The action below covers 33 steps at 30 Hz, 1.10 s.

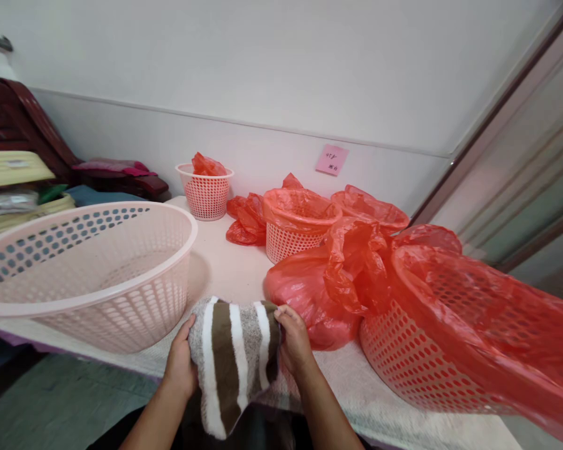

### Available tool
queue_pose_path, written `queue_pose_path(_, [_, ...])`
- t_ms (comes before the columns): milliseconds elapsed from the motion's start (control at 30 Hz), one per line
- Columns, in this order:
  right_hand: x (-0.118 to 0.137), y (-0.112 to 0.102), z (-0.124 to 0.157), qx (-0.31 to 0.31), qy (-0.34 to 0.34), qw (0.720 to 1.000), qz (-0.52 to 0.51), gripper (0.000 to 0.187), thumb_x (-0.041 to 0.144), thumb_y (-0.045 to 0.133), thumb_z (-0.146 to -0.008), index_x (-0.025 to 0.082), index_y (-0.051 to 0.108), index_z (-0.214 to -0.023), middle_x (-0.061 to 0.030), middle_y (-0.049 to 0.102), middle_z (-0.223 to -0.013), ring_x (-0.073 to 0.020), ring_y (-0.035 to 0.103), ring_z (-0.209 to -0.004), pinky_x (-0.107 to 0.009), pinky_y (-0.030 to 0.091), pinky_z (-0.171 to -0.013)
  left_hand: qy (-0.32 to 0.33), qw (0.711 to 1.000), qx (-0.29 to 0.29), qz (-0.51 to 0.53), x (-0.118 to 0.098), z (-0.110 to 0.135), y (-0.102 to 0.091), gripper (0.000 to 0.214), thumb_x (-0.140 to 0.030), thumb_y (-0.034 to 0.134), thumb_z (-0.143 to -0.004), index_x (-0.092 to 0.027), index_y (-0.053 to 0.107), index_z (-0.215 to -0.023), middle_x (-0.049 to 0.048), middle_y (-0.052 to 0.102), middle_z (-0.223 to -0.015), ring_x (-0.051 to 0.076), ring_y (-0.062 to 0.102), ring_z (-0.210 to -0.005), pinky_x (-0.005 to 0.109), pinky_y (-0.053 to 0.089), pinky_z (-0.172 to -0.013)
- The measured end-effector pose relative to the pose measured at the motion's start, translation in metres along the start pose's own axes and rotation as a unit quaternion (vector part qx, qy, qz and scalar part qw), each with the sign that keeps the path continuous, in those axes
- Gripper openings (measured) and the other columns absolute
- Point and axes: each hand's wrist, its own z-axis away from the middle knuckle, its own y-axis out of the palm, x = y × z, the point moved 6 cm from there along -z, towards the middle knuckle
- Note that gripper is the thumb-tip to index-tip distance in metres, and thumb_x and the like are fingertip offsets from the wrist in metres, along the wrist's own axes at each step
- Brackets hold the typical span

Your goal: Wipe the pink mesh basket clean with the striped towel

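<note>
1. Striped grey, white and brown fuzzy cloth (228, 362) was held at the near edge of the pale counter (225, 269), between two bare hands.
2. Fingers and thumb closed, the left hand (182, 362) gripped the cloth's left side; the right hand (294, 337) pinched its upper right corner.
3. Left of the cloth stood a large pale-pink perforated plastic basket (141, 319).
4. Right of it lay a bulging red translucent plastic bag (300, 287), beside a perforated basket lined in red plastic (417, 356).
5. Behind, a handwritten pink paper note (332, 160) hung on the white wall (263, 62).
</note>
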Motion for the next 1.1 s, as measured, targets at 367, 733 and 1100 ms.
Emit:
queue_pose_path(367, [0.002, -0.002, 0.0, -0.046, 0.023, 0.992, -0.117, 0.032, 0.033, 0.087, -0.056, 0.02, 0.058, -0.063, 0.0058, 0.065, -0.064, -0.0104, 0.054, -0.059, -0.021, 0.041, -0.06, -0.044, 0.99, 0.038, -0.132, 0.021, 0.006, -0.001, 0.042, -0.024, 0.076, -0.075, -0.012, 0.066, -0.114, 0.0141, 0.078, -0.095, 0.028, 0.075, -0.089, 0.04, 0.058, -0.086])
queue_pose_path(733, [-0.025, -0.007, -0.003, -0.047, 0.063, 0.993, -0.088, 0.029, 0.033, 0.087, -0.057, 0.019, 0.066, -0.07, 0.0037, 0.068, -0.065, -0.0112, 0.059, -0.061, -0.021, 0.044, -0.061, 0.037, 0.988, 0.005, -0.147, 0.005, -0.006, -0.01, 0.03, -0.016, 0.066, -0.079, -0.015, 0.064, -0.109, 0.0092, 0.078, -0.082, 0.026, 0.075, -0.074, 0.038, 0.06, -0.07])
queue_pose_path(1100, [-0.023, 0.032, 0.026, 0.169, 0.171, 0.969, -0.053, 0.038, 0.046, 0.073, -0.081, 0.017, 0.071, -0.105, -0.0054, 0.076, -0.091, -0.02, 0.069, -0.082, -0.033, 0.05, -0.085, 0.054, 0.988, 0.016, -0.145, 0.0, -0.014, -0.019, 0.022, -0.024, 0.067, -0.081, -0.014, 0.067, -0.1, 0.0087, 0.077, -0.079, 0.025, 0.075, -0.071, 0.034, 0.059, -0.067])
